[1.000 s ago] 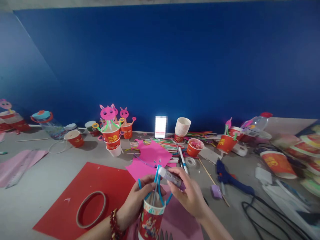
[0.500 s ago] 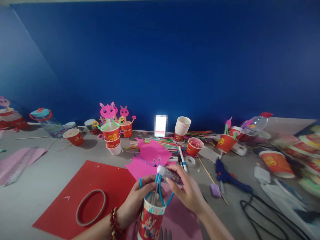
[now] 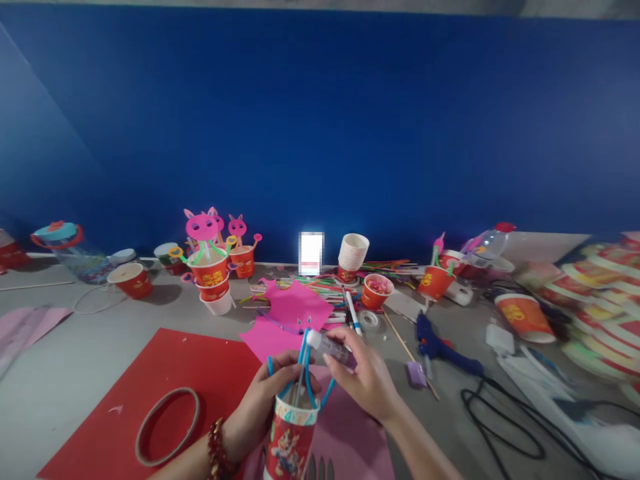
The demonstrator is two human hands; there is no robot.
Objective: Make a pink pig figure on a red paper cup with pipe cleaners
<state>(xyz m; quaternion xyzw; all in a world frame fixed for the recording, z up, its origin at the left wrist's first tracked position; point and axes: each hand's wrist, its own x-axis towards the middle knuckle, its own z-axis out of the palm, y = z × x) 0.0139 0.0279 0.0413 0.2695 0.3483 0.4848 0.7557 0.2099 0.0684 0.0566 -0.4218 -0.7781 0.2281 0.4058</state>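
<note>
My right hand is closed round a glue stick, a white-ended tube with a purple label. Its white end rests against or just beside the tops of the blue pipe cleaners; I cannot tell which. My left hand pinches these stems, partly hiding them. They rise out of a red paper cup with a cartoon figure and a patterned rim, which stands upright below both hands. Just past the stems, two small pig-ear shapes show over the pink paper.
Red paper with a tape ring lies left. Finished pink pig figures stand in cups behind. A glue gun with a black cable, a wooden stick and a cup of pink scraps are to the right.
The view has turned slightly to the right, so everything sits further left in the picture. Both hands keep their holds on the pipe cleaners and glue stick, nearly unmoved relative to each other.
</note>
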